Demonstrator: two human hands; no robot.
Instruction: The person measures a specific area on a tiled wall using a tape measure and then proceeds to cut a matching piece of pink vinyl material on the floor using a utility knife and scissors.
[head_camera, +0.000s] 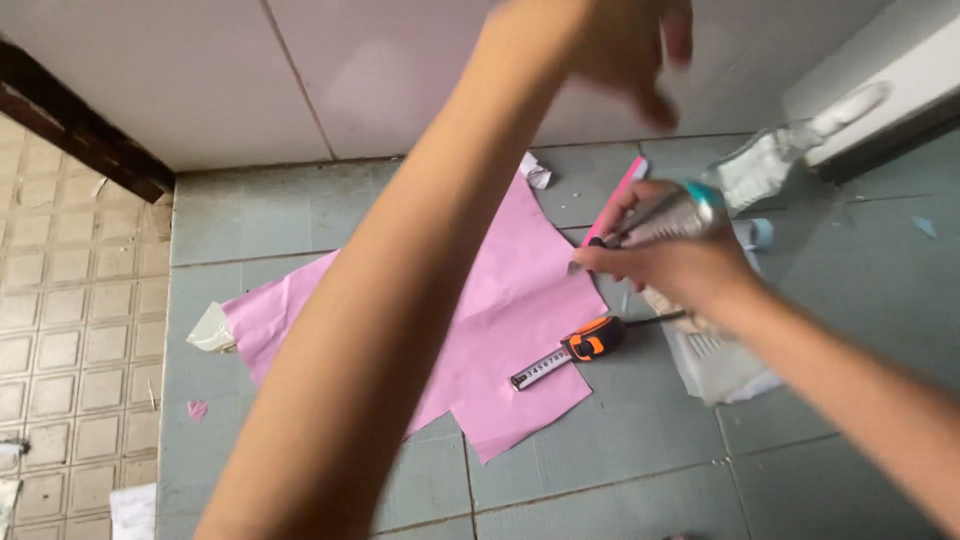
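One pink sheet (500, 320) and one tape measure (585, 345) lie on the floor; right hand (670, 262) fingers clamped on a pen (665, 215); left hand (625, 45) fingers apart, forearm blocking the sheet

One pink paper sheet (510, 310), one tape measure (580, 350), one glue bottle (680, 212), two hands.

A large pink paper sheet (500, 320) is lying spread across the grey floor tiles (620, 470), with an orange tape measure (590, 342) resting at its right edge, while a crumpled white scrap (537, 172) is sitting near the pale wall (300, 80)
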